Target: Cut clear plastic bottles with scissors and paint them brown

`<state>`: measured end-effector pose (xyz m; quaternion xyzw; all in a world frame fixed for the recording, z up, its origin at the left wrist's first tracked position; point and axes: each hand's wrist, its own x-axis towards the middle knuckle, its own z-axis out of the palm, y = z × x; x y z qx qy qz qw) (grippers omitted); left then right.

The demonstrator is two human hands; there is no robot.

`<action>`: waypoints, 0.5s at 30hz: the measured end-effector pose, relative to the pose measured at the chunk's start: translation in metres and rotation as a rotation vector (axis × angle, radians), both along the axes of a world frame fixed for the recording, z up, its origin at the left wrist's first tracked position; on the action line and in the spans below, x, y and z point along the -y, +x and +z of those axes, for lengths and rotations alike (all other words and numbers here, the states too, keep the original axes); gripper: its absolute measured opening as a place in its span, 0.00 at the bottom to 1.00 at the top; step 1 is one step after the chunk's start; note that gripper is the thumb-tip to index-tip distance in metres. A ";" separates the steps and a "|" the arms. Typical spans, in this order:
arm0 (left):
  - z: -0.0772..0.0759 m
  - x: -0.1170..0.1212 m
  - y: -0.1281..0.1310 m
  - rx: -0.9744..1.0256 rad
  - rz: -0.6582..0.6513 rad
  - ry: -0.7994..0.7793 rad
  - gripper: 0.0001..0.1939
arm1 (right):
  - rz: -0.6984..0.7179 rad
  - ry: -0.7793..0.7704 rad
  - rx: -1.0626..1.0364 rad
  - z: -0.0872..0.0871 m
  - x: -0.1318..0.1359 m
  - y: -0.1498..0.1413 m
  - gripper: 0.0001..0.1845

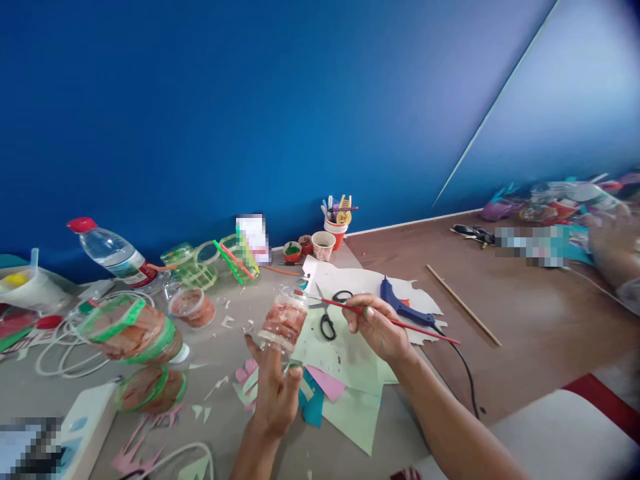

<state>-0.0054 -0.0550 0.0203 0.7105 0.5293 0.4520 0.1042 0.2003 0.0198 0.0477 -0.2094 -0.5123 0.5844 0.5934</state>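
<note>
My left hand holds up a clear plastic cup streaked with reddish-brown paint; some of its fingers are hidden behind or inside the cup, and the thumb is apart from it. In my right hand a thin red paintbrush is pinched, its bristles at the cup's upper right edge. Black-handled scissors lie open on pale paper between the hands. Just beyond my right hand rests a blue glue gun.
Painted containers with green bands and a water bottle stand left. Paint cups and a cup of brushes and forks are by the wall. A wooden stick lies right; another person's hand is at far right.
</note>
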 end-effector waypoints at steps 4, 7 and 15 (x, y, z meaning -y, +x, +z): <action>-0.007 -0.002 -0.001 -0.057 0.061 0.030 0.27 | 0.098 0.056 0.016 0.001 0.003 -0.001 0.12; -0.011 -0.002 -0.001 -0.128 0.089 0.038 0.27 | 0.113 0.065 0.032 -0.004 0.003 -0.003 0.11; -0.014 -0.003 -0.002 -0.201 0.099 0.088 0.24 | 0.122 -0.012 0.111 -0.011 -0.001 0.001 0.12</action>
